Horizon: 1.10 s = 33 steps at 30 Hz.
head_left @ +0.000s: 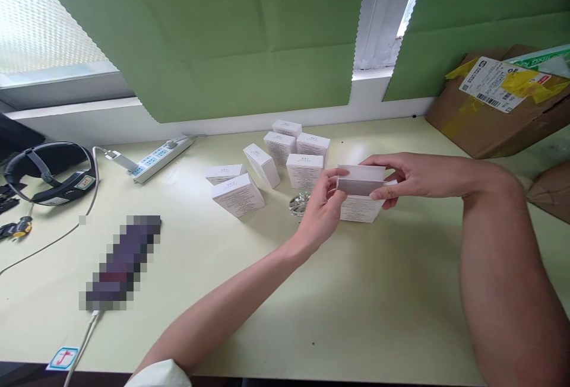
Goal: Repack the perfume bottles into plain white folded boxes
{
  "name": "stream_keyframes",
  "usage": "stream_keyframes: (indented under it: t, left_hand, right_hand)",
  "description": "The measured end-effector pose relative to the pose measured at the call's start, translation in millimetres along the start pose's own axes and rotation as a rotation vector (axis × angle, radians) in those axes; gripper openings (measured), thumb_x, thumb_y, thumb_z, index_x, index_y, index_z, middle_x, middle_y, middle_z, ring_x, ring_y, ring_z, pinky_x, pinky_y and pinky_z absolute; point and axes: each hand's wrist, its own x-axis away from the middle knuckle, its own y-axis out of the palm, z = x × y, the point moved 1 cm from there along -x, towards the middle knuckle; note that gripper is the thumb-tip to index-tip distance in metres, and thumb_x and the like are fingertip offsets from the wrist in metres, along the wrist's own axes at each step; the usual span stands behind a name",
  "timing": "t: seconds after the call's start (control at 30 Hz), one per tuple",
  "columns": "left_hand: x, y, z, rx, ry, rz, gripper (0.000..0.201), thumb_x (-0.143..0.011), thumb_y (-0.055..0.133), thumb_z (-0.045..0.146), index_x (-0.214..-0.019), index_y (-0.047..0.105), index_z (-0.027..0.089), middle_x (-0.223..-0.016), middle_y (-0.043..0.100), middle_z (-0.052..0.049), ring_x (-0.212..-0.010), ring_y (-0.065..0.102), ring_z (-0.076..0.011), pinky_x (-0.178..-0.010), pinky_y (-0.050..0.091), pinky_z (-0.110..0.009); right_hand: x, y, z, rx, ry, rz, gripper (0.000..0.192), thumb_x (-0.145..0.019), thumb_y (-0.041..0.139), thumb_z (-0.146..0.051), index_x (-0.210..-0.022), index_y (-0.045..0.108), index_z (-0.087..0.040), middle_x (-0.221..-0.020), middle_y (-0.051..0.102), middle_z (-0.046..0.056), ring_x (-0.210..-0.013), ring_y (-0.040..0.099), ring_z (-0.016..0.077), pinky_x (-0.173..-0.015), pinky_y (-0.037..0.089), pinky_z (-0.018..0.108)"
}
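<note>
Between both hands stands a small white carton point(360, 209) with its top flaps raised and printed text on its front. My left hand point(324, 202) is closed on the carton's left side, thumb and fingers at the upper edge. On the opposite side, my right hand point(398, 182) pinches the carton near a flap, its fingers partly behind. What lies inside the carton is hidden. Just left of my left hand rests a shiny, clear or silvery object point(299, 204), partly covered by the hand. Several closed white boxes point(305, 170) of the same kind stand behind and to the left.
A power strip point(162, 158) lies by the wall. A black headset point(51, 173) sits at far left with cables. A blurred-out dark device point(122, 262) with a cable lies front left. Brown cardboard boxes point(499, 108) stand at right. Green blinds point(249, 37) hang behind the table point(267, 316).
</note>
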Motion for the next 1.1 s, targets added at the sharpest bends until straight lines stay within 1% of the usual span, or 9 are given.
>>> stream_keyframes:
  t: [0.07, 0.13, 0.3, 0.4, 0.47, 0.57, 0.83, 1.0, 1.1]
  left_hand:
    - [-1, -2.8, 1, -0.034, 0.029, -0.006, 0.029, -0.095, 0.044, 0.022, -0.123, 0.049, 0.029, -0.127, 0.059, -0.002, -0.117, 0.054, -0.0170, -0.097, 0.042, -0.032]
    - [-1, -5.0, 1, -0.076, 0.038, -0.016, 0.029, -0.097, 0.045, 0.026, -0.125, 0.049, 0.029, -0.128, 0.059, -0.003, -0.118, 0.055, -0.0176, -0.099, 0.043, -0.033]
    - [-4, -10.5, 3, -0.221, 0.049, 0.018, 0.026, -0.098, 0.048, 0.041, -0.118, 0.055, 0.027, -0.122, 0.060, -0.005, -0.112, 0.059, -0.0202, -0.088, 0.049, -0.032]
    - [-4, -13.9, 6, -0.286, 0.051, 0.046, 0.023, -0.099, 0.046, 0.039, -0.115, 0.056, 0.026, -0.115, 0.061, -0.005, -0.109, 0.060, -0.0193, -0.081, 0.050, -0.029]
    - [-4, -15.6, 8, -0.303, 0.057, 0.044, 0.023, -0.099, 0.045, 0.037, -0.116, 0.056, 0.026, -0.113, 0.061, -0.005, -0.110, 0.060, -0.0189, -0.078, 0.050, -0.027]
    - [-4, -17.0, 12, -0.307, 0.062, 0.016, 0.024, -0.098, 0.049, 0.039, -0.116, 0.056, 0.026, -0.118, 0.060, -0.006, -0.112, 0.059, -0.0191, -0.077, 0.051, -0.026]
    - [-7, -17.2, 6, -0.294, 0.108, 0.066, 0.019, -0.096, 0.054, 0.042, -0.095, 0.058, 0.023, -0.101, 0.063, -0.002, -0.100, 0.061, -0.0167, -0.065, 0.047, -0.022]
    - [-7, -16.6, 4, -0.291, 0.120, 0.109, 0.023, -0.096, 0.053, 0.044, -0.095, 0.058, 0.022, -0.094, 0.060, -0.003, -0.096, 0.060, -0.0178, -0.068, 0.048, -0.025]
    - [-6, -16.8, 7, -0.272, 0.137, 0.102, 0.023, -0.097, 0.051, 0.044, -0.102, 0.057, 0.022, -0.102, 0.063, -0.005, -0.104, 0.060, -0.0196, -0.075, 0.050, -0.027]
  right_hand:
    - [4, -6, 8, -0.010, 0.010, 0.032, 0.066, -0.079, 0.071, -0.050, -0.140, 0.051, -0.037, -0.114, 0.072, 0.004, -0.102, 0.070, 0.0305, -0.093, 0.049, 0.045]
    - [8, -11, 17, -0.037, 0.019, 0.062, 0.069, -0.081, 0.071, -0.050, -0.144, 0.047, -0.039, -0.118, 0.072, 0.005, -0.105, 0.069, 0.0317, -0.095, 0.049, 0.049]
    - [15, -15, 27, -0.166, -0.027, 0.082, 0.056, -0.083, 0.071, -0.049, -0.136, 0.055, -0.041, -0.121, 0.071, 0.001, -0.098, 0.072, 0.0275, -0.089, 0.055, 0.045]
    - [12, -14, 28, -0.262, -0.077, 0.050, 0.051, -0.084, 0.070, -0.049, -0.134, 0.058, -0.040, -0.122, 0.069, 0.001, -0.099, 0.071, 0.0260, -0.088, 0.057, 0.044]
    - [7, -12, 29, -0.303, -0.093, -0.001, 0.055, -0.084, 0.070, -0.049, -0.136, 0.055, -0.040, -0.124, 0.068, 0.002, -0.102, 0.070, 0.0268, -0.086, 0.059, 0.044]
    - [-1, -10, 29, -0.313, -0.092, -0.058, 0.060, -0.084, 0.071, -0.048, -0.140, 0.053, -0.038, -0.122, 0.068, 0.005, -0.102, 0.070, 0.0272, -0.083, 0.060, 0.044]
    - [-8, -3, 17, -0.264, -0.071, -0.142, 0.067, -0.080, 0.073, -0.045, -0.142, 0.051, -0.035, -0.119, 0.070, 0.006, -0.105, 0.068, 0.0270, -0.086, 0.059, 0.044]
    - [-6, -2, 12, -0.274, -0.041, -0.128, 0.068, -0.080, 0.074, -0.044, -0.142, 0.051, -0.034, -0.121, 0.069, 0.007, -0.102, 0.069, 0.0271, -0.082, 0.060, 0.043]
    - [-3, -4, 12, -0.269, -0.023, -0.049, 0.071, -0.076, 0.077, -0.046, -0.142, 0.052, -0.035, -0.119, 0.071, 0.006, -0.092, 0.072, 0.0257, -0.076, 0.061, 0.043]
